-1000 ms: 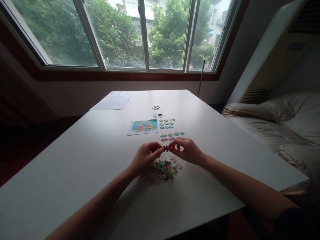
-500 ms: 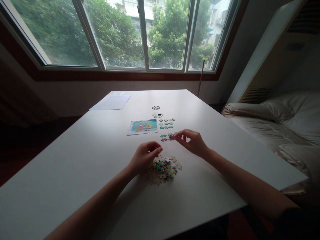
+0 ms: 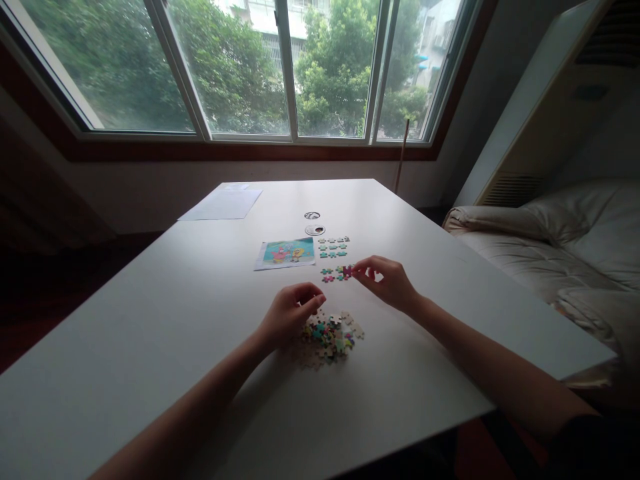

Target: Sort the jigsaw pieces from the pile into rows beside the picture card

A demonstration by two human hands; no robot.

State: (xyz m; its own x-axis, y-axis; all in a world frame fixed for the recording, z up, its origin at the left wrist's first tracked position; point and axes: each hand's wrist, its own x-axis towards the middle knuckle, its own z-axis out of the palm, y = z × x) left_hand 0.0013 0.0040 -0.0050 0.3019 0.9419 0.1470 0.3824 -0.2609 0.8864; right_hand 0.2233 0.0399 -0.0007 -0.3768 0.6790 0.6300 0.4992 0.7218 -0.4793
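Grip of right hand [image 3: 387,281] pinches a pink puzzle piece [image 3: 347,271]; left hand [image 3: 287,317] curled, hold unclear.

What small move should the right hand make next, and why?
Probably lower the right hand slightly and release the pink piece beside the short row of loose pieces. The hand pinches that piece right at the row's near end, where similar coloured pieces already lie side by side. The left hand rests curled by the pile, so it is not in the way.
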